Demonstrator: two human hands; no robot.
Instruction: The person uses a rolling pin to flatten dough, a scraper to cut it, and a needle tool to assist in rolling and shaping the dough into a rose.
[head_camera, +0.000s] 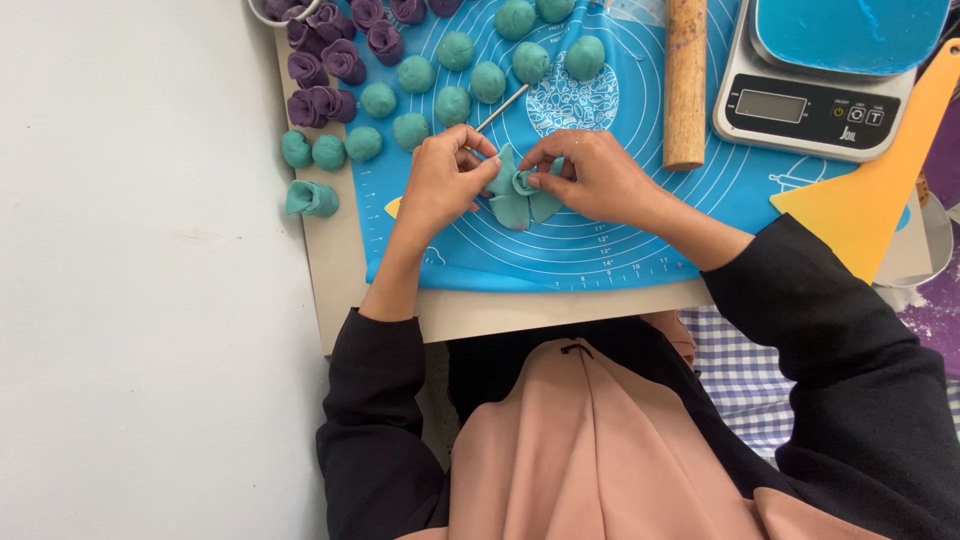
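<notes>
Head view: the left hand (440, 185) and right hand (590, 175) each keep a closed fingertip grip on the teal dough flower (517, 190), which sits on the blue mat (620, 230) atop the desk (335, 260), below teal dough balls (452, 104) and beside a wooden rolling pin (686, 80).

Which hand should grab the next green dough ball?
Probably the left hand. It sits closer to the teal dough balls and could let go first, though it also holds a thin metal tool. The right hand pinches the centre of the teal dough flower.
</notes>
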